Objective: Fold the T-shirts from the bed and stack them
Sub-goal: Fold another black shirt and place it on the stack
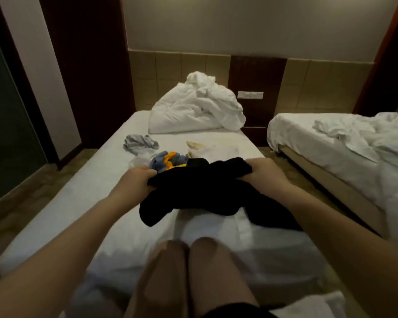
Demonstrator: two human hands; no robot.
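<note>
Both grips are clamped on the black T-shirt [200, 193]. The left hand [139, 179] bunches its 9 o'clock edge and the right hand [263, 171] its 3 o'clock edge, with the cloth sagging crumpled over the bed [55, 214]. It probably wants shaking out, then spreading flat toward 6 o'clock, away from the unfolded clothes [168, 160] at 12 o'clock. Find the shoulders before folding.

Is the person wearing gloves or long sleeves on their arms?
No gloves, and no sleeves in view. The left hand and right hand are bare. The left forearm and right forearm are bare too, right to the picture's edge. I see no watch, ring or bracelet, though it's a bit blurry.
</note>
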